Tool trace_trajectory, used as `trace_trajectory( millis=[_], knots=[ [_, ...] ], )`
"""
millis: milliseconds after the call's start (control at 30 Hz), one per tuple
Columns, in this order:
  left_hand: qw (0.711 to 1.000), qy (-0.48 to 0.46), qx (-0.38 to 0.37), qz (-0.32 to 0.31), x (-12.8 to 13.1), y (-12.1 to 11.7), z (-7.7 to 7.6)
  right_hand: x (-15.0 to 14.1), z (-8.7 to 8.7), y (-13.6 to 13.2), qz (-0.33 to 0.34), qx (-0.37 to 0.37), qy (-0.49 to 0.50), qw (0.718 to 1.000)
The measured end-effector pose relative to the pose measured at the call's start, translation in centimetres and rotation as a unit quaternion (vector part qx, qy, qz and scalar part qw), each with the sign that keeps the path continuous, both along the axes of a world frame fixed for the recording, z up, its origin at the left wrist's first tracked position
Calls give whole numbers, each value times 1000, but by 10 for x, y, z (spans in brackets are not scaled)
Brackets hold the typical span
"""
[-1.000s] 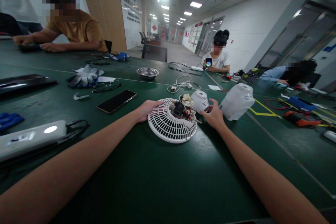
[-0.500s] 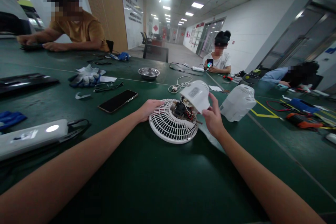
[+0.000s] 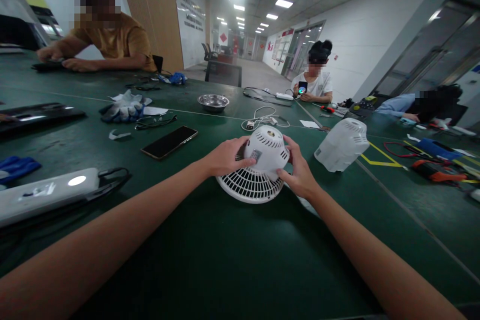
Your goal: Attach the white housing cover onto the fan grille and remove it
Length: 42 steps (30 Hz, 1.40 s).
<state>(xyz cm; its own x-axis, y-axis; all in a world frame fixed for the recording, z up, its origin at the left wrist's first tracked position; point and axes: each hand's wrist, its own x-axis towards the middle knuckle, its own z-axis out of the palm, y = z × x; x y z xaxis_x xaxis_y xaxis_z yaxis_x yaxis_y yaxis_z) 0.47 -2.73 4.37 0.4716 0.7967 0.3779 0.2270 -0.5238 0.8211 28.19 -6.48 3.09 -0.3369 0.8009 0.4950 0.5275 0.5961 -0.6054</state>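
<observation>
A white fan motor cover point(image 3: 269, 147), dome-shaped with vent slots and a label, sits over the middle of the round white fan grille point(image 3: 251, 190). My left hand point(image 3: 233, 156) grips the cover's left side, thumb near the label. On its right side, my right hand point(image 3: 298, 170) holds the same cover, fingers behind and thumb in front. The motor and wires under the cover are hidden. Right of my hands stands a white plastic housing point(image 3: 342, 145) with slots at its top.
A phone point(image 3: 169, 142) lies left of the grille. Behind are a metal bowl point(image 3: 213, 102), a white cable point(image 3: 258, 121) and work gloves point(image 3: 125, 106). A white device point(image 3: 48, 195) is at near left, an orange-and-black meter point(image 3: 437, 172) at far right. Several people sit around the green table.
The cover has gone from tilted up, with motor and wires showing, to down over the grille's centre. My left hand has moved from the grille's rim onto the cover.
</observation>
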Motion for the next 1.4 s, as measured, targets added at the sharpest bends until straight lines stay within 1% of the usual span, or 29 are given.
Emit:
trace_trajectory(
  millis=[100, 200, 300, 500, 667, 767, 833, 1000, 1167, 1400],
  knots=[
    [997, 55, 48, 5, -1, 0, 5, -1, 2, -2, 5, 9, -16, 1000],
    [991, 95, 87, -32, -2, 1, 9, -1, 5, -4, 22, 26, -23, 999],
    [986, 113, 105, -60, -1, 0, 11, 0, 8, -6, 27, 22, -37, 999],
    [986, 126, 80, -70, 0, -2, 10, 2, 12, -6, 21, 15, -64, 998],
    [995, 70, 25, -69, 0, -3, 10, 0, 12, -6, 19, 32, -72, 997],
    [997, 44, -11, -70, 0, -5, 11, -2, 11, -7, 5, 29, -74, 997],
    [997, 35, -21, -68, 0, -6, 12, -3, 10, -8, -6, 28, -77, 997],
    [995, 65, 4, -70, -1, -4, 11, -3, 8, -7, -25, 39, -82, 996],
    [994, 80, 30, -70, -2, -1, 8, -2, 7, -6, -15, 53, -93, 994],
    [992, 79, 33, -88, -5, 2, 8, -6, 4, -8, -19, 92, -104, 990]
  ],
)
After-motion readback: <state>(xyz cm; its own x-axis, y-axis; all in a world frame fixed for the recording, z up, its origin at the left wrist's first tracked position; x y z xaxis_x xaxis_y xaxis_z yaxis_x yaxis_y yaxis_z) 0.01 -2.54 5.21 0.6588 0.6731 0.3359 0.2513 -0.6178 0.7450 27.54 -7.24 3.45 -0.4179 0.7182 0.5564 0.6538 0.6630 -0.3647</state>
